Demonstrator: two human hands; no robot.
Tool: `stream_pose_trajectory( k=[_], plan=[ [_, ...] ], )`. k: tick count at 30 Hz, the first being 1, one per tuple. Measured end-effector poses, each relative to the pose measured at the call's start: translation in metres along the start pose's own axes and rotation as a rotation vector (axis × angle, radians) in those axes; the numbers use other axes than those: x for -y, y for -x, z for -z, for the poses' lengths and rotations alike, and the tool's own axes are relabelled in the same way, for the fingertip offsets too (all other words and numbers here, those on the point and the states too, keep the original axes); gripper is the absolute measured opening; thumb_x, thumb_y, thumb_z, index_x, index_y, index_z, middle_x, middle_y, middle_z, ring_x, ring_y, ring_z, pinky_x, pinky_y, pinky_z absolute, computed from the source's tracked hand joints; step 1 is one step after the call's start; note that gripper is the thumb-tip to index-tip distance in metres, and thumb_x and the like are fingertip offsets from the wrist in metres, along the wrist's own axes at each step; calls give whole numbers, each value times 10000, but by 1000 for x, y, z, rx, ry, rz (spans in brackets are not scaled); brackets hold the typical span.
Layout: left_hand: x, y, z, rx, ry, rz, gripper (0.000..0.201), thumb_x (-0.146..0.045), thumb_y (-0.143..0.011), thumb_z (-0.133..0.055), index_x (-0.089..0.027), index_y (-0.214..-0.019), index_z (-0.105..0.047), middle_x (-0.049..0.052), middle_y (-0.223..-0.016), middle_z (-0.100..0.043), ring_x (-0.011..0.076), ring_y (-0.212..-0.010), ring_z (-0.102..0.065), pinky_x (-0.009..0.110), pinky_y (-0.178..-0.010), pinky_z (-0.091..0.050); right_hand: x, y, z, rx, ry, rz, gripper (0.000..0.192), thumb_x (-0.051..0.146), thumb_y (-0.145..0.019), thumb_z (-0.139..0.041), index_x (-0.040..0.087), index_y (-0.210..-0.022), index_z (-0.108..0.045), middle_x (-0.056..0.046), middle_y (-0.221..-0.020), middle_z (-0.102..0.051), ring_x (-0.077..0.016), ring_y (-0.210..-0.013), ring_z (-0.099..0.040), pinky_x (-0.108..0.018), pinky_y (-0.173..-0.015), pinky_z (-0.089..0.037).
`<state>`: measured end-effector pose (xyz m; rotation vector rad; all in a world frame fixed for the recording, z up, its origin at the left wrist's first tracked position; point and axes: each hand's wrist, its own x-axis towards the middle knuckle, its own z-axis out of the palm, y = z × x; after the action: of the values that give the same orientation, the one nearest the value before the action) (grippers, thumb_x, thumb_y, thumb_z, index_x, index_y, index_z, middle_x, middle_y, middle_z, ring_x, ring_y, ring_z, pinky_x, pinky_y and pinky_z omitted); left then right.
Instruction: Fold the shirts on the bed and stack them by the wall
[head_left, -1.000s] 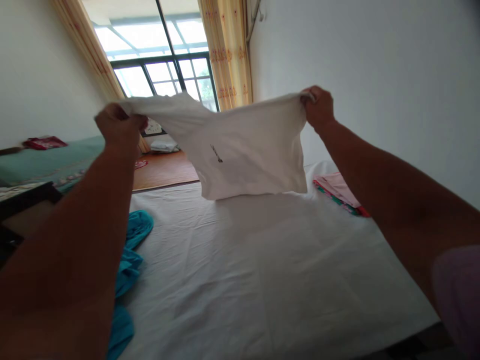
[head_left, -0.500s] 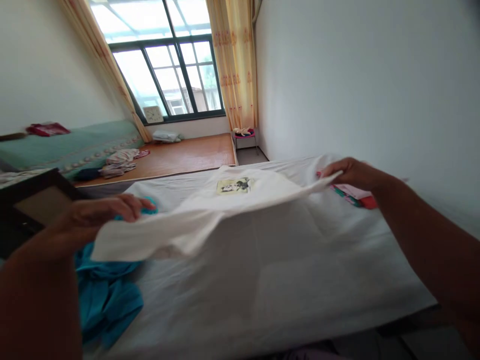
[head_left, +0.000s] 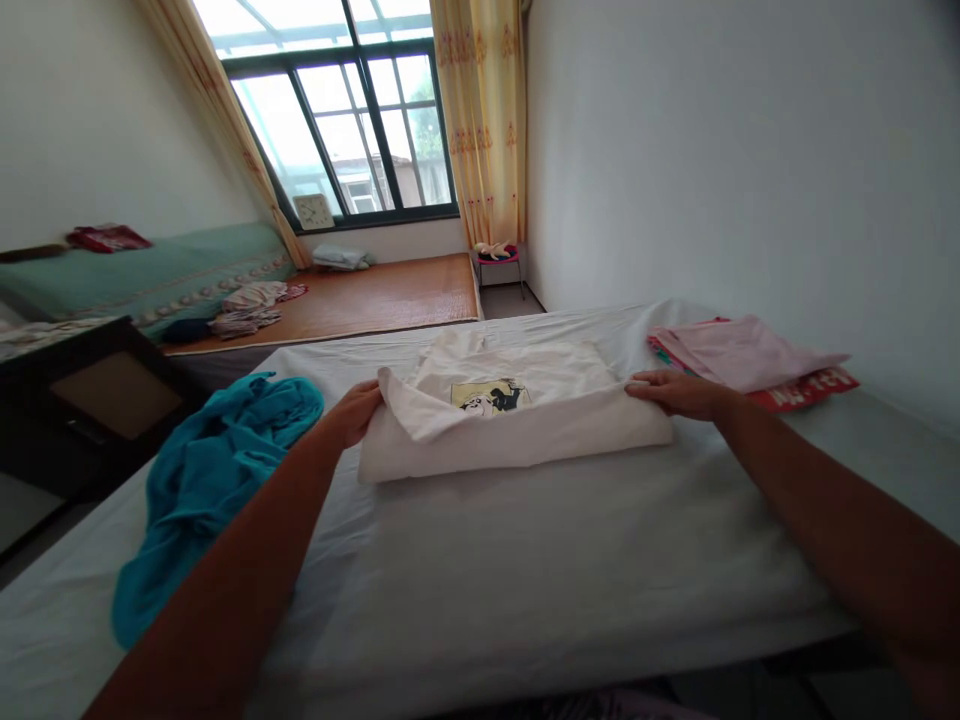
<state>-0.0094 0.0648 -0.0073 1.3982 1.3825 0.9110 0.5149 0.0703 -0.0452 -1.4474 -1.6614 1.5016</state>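
Observation:
A white T-shirt (head_left: 517,425) with a small yellow and black print lies on the white bed sheet (head_left: 525,560), its near part folded over in a thick band. My left hand (head_left: 356,408) pinches the shirt's left edge. My right hand (head_left: 675,392) lies on the shirt's right edge, its fingers closed on the cloth. Both arms reach forward over the bed.
A crumpled teal garment (head_left: 214,470) lies on the bed at the left. Folded pink cloth (head_left: 739,350) rests on a red item near the right wall. A dark bedside table (head_left: 97,400) stands to the left. Beyond are a wooden platform, a window and yellow curtains.
The shirt was held up in the air by both hands. It has come down onto the bed and now lies flat with its near part folded, both hands still on its edges.

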Motion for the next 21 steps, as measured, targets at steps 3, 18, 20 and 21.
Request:
stream_pose_trajectory(
  k=[3, 18, 20, 21],
  plan=[
    [17, -12, -3, -26, 44, 134, 556, -613, -749, -673, -164, -1077, -659, 101, -870, -713, 222, -761, -667, 297, -626, -542, -9, -8, -7, -211, 10, -50, 533, 573, -736, -688, 199, -1115, -669, -88, -971, -705, -241, -883, -642, -303, -711, -522],
    [29, 13, 39, 700, -485, 208, 533, -510, -675, -764, -241, -1134, -728, -20, -640, -584, 130, -563, -529, 220, -529, -481, -14, 20, 9, 198, 491, 74, 502, 631, -666, -726, 203, -928, -759, -19, -723, -595, -175, -703, -543, -261, -629, -395],
    [30, 15, 45, 717, -515, 272, 570, -525, -667, -760, -260, -1170, -714, -21, -626, -599, 134, -557, -559, 227, -544, -503, -20, 21, 16, 235, 513, -13, 490, 631, -684, -705, 205, -921, -747, -13, -674, -589, -161, -634, -541, -258, -587, -393],
    [29, 15, 48, 701, -543, 285, 568, -533, -671, -749, -261, -1169, -715, -13, -640, -624, 143, -577, -589, 227, -556, -509, -21, 21, 19, 233, 534, -67, 481, 637, -707, -677, 200, -900, -739, -17, -654, -596, -158, -601, -544, -259, -566, -392]
  ],
)
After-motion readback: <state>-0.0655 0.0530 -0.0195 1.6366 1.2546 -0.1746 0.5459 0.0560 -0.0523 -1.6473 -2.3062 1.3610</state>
